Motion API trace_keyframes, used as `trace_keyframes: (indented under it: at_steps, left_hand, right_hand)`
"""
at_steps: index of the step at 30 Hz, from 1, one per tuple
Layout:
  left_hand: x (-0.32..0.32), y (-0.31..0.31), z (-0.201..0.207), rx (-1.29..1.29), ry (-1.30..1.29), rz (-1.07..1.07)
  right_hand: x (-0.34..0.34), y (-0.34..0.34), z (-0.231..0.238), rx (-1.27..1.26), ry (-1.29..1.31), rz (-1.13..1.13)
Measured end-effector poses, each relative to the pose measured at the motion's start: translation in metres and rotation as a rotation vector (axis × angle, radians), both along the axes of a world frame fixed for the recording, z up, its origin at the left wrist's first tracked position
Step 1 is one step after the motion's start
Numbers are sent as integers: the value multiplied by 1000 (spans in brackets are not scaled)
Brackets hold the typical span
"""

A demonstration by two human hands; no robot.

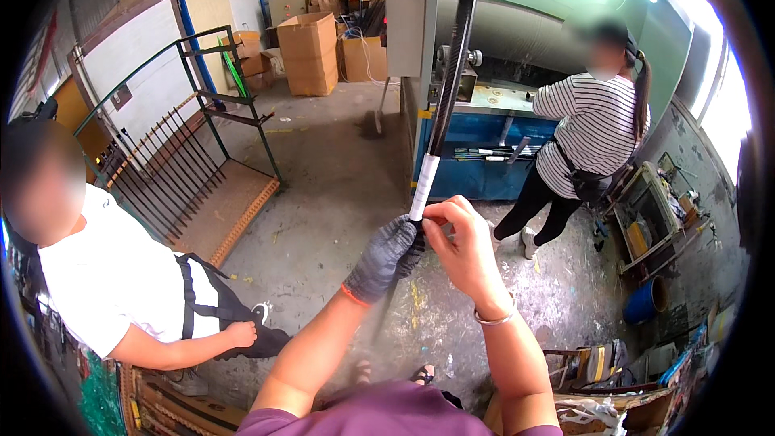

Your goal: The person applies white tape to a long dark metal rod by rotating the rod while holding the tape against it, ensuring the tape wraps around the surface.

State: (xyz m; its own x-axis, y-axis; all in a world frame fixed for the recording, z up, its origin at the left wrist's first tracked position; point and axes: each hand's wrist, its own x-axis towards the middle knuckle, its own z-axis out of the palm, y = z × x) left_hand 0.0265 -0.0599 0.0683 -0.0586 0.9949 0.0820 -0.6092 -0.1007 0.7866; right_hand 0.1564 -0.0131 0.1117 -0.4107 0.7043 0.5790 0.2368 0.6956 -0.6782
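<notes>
A long, slim black tube [448, 90] stands tilted in front of me, its top running out past the upper edge of the picture. Around its lower part sits a white wrap [424, 186]. My left hand [384, 257], in a grey knit glove with an orange cuff, is closed around the tube just below that wrap. My right hand [462, 250] is bare, with a bracelet at the wrist. Its thumb and forefinger pinch together against the tube at the wrap's lower end. Whatever lies between those fingertips is too small to make out.
At left stands a person in a white shirt [105, 274], near a metal rack [173, 169] with upright bars. Another in a striped top [593, 113] works at a blue-fronted machine [484, 173]. Cardboard boxes [308, 52] stand at the back; a blue bucket [644, 300] lies at right.
</notes>
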Motion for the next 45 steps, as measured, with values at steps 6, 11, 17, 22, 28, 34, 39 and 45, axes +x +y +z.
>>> trace_keyframes:
  at_steps: [6,11,17,22,28,34,39,45]
  left_hand:
    - [-5,-3,-1,38,114,6]
    - [-11,-4,-8,65,304,60]
    - [-14,-6,13,45,283,-55]
    - [-3,-4,10,89,389,-32]
    - [-31,-34,8,236,-54,-339]
    - [-53,-27,27,124,-176,-575]
    - [-41,-14,2,185,-290,-641]
    - [-35,-15,12,98,-101,-596]
  right_hand:
    - [-6,6,-5,88,39,-24]
    - [8,-8,9,-80,134,64]
    - [37,-8,-3,-415,237,133]
    - [14,5,-15,-501,242,154]
    - [8,-11,10,-75,133,333]
    - [100,13,-24,-200,334,-109]
    - [121,4,-43,-176,333,-227]
    - [139,18,-43,-54,257,-346]
